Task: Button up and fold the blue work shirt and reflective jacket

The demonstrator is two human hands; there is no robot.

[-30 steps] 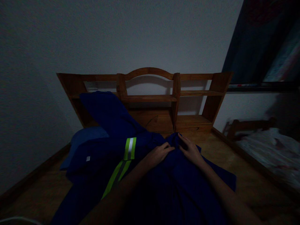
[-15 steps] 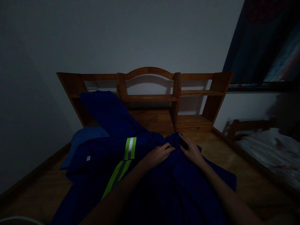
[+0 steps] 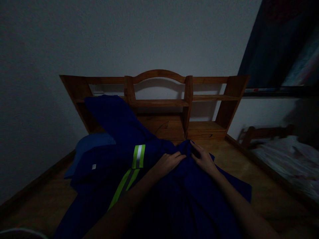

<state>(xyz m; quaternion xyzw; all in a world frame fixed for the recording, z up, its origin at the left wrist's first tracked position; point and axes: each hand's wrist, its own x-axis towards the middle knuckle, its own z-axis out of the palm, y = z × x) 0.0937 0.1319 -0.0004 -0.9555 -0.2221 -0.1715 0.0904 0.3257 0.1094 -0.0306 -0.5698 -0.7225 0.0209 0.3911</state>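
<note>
A dark blue work jacket [image 3: 119, 159] with yellow-green and silver reflective strips [image 3: 139, 156] lies spread in front of me. One sleeve reaches up and left against the wooden shelf unit, and a small white label shows on the cloth at left. My left hand [image 3: 169, 163] is closed on a gathered part of the jacket near the middle, its fingers pointing right. Just across from it, my right hand [image 3: 203, 160] grips the same bunched cloth with thumb and fingers. What lies between the fingertips is too dark to make out.
A wooden headboard with shelves [image 3: 159, 103] stands against the white wall. Under the jacket's left side is a blue pillow [image 3: 93, 140] on the wooden bed surface [image 3: 224, 149]. A white plastic bag [image 3: 289, 159] lies beyond the right edge, below a dark window.
The fingers of my left hand have straightened slightly on the cloth. My right hand and the jacket stay almost where they were; the view has shifted a little.
</note>
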